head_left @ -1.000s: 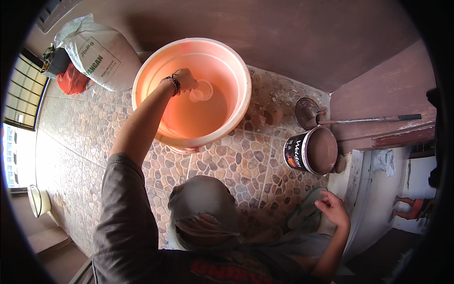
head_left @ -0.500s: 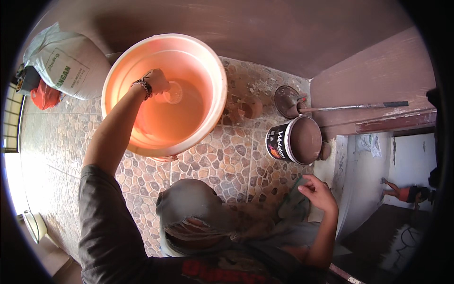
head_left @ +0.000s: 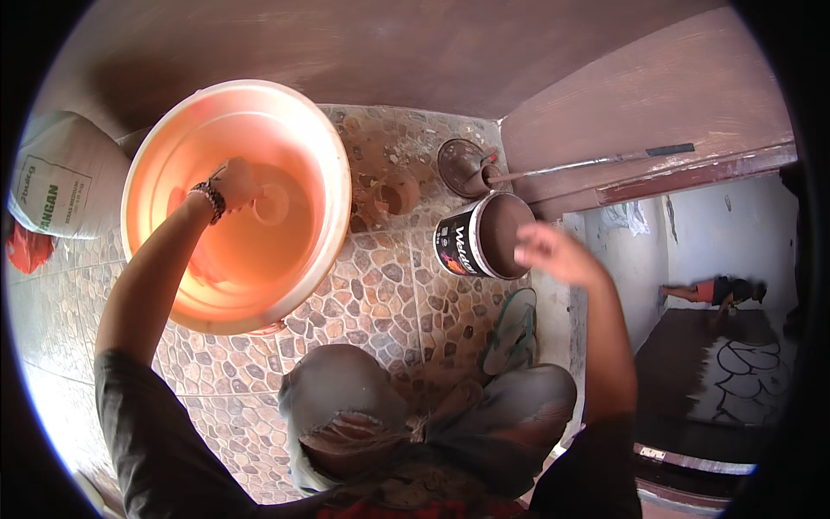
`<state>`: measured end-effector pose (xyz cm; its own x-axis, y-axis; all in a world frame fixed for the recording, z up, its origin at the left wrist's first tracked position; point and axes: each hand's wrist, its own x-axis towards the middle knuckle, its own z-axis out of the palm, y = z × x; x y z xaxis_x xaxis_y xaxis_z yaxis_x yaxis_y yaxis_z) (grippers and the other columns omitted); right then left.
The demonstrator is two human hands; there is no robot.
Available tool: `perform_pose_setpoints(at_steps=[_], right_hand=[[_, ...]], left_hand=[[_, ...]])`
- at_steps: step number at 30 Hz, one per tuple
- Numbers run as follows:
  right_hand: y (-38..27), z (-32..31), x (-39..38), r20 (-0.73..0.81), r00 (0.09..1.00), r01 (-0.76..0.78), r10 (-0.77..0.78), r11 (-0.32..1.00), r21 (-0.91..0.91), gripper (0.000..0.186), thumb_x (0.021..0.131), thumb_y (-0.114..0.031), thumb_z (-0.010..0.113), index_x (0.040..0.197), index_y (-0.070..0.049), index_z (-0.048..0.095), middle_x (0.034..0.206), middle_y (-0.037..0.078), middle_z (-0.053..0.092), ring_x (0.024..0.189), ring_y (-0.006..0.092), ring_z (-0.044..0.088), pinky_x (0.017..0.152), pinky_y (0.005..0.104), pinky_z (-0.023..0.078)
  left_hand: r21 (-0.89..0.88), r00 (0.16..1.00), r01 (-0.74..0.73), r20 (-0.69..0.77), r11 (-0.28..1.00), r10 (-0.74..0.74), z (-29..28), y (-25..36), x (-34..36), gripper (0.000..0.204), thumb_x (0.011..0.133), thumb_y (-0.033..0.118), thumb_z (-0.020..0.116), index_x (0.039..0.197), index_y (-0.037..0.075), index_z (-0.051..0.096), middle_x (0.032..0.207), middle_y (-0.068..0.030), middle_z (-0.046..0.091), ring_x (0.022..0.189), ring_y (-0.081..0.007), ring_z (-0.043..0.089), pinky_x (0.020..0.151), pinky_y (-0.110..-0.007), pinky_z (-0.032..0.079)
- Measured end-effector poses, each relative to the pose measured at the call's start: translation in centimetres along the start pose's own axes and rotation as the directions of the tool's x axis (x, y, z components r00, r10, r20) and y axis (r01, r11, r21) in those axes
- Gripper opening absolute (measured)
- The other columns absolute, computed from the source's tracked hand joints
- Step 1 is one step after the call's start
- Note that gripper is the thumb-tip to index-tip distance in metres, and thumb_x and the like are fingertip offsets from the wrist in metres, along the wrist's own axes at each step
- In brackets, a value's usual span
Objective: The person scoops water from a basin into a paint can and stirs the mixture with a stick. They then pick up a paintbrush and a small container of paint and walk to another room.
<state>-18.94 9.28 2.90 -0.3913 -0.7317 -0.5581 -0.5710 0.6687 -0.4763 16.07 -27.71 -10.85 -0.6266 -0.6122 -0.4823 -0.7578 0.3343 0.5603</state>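
My left hand (head_left: 232,183), a beaded bracelet on its wrist, grips a small translucent cup (head_left: 275,208) in the pinkish-orange water inside a large round tub (head_left: 333,208). My right hand (head_left: 549,251) is raised at the rim of a black-and-white bucket (head_left: 456,239) of brown paint (head_left: 501,216), slightly blurred, its fingers loosely curved and apart with nothing visible in them. Just behind that bucket, a long-handled tool (head_left: 605,158) rests by a round paint-stained lid (head_left: 454,160).
A white sack (head_left: 65,173) and red bag (head_left: 28,246) lie left. A flip-flop (head_left: 510,329) is beside my bent knee (head_left: 346,389) on the pebble-patterned floor (head_left: 372,285). A brown wall (head_left: 389,52) stands behind. Another person (head_left: 726,294) works in the opening at right.
My right hand has risen from near my knee to the paint bucket. My view has swung right, shifting the scene leftward. My left hand remains in the tub with the cup.
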Motion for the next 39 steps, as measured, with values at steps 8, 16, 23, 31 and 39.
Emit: perform_pose_setpoints(at_steps=[8, 16, 23, 31, 39], right_hand=[[2.9, -7.6, 17.7, -0.236, 0.959, -0.185, 0.159, 0.979, -0.089, 0.052, 0.084, -0.037, 0.074, 0.114, 0.003, 0.062, 0.087, 0.014, 0.069, 0.075, 0.0202, 0.066, 0.066, 0.0339, 0.055], [11.0, -5.9, 34.7, -0.108, 0.859, -0.473, 0.5, 0.857, 0.203, 0.045, 0.088, -0.033, 0.07, 0.115, 0.002, 0.061, 0.113, 0.018, 0.064, 0.096, 0.0261, 0.064, 0.08, 0.039, 0.057], [15.6, -4.1, 42.4, -0.141, 0.81, -0.586, 0.569, 0.797, -0.149, 0.033, 0.091, -0.026, 0.059, 0.109, 0.0, 0.068, 0.099, 0.017, 0.072, 0.079, 0.0237, 0.071, 0.077, 0.0354, 0.055], [17.8, -2.6, 45.7, -0.122, 0.786, -0.619, 0.607, 0.767, -0.172, 0.029, 0.091, -0.019, 0.056, 0.11, -0.002, 0.069, 0.092, 0.011, 0.074, 0.082, 0.0222, 0.071, 0.082, 0.0356, 0.053], [18.2, -3.1, 46.4, -0.116, 0.786, -0.608, 0.607, 0.726, -0.323, 0.023, 0.084, -0.025, 0.065, 0.097, -0.008, 0.072, 0.083, 0.005, 0.073, 0.076, 0.0162, 0.068, 0.076, 0.0346, 0.052]], left_hand=[[0.041, 0.891, -0.401, -0.212, 0.915, 0.401, -2.4, 5.6, -14.6, 0.022, 0.078, 0.013, 0.077, 0.071, 0.002, 0.06, 0.058, -0.0082, 0.054, 0.053, -0.0167, 0.052, 0.053, -0.032, 0.041], [-0.15, 0.939, 0.222, -0.231, 0.963, -0.253, 4.9, 10.7, -32.0, 0.049, 0.075, 0.024, 0.08, 0.11, 0.002, 0.054, 0.095, -0.0111, 0.054, 0.084, -0.026, 0.053, 0.08, -0.04, 0.042], [-0.3, 0.505, 0.471, -0.679, 0.829, -0.533, 11.2, 14.4, -35.3, 0.043, 0.08, 0.027, 0.077, 0.107, 0.0, 0.058, 0.093, -0.0113, 0.051, 0.085, -0.0262, 0.045, 0.077, -0.04, 0.039], [-0.296, 0.376, 0.562, -0.74, 0.772, -0.557, 11.9, 16.1, -35.9, 0.045, 0.074, 0.034, 0.079, 0.1, 0.003, 0.06, 0.089, -0.0074, 0.05, 0.079, -0.0213, 0.044, 0.067, -0.036, 0.035], [-0.271, 0.375, 0.579, -0.748, 0.769, -0.547, 12.0, 15.3, -38.1, 0.044, 0.075, 0.031, 0.077, 0.102, 0.001, 0.06, 0.089, -0.0076, 0.049, 0.08, -0.0217, 0.044, 0.068, -0.036, 0.036]])
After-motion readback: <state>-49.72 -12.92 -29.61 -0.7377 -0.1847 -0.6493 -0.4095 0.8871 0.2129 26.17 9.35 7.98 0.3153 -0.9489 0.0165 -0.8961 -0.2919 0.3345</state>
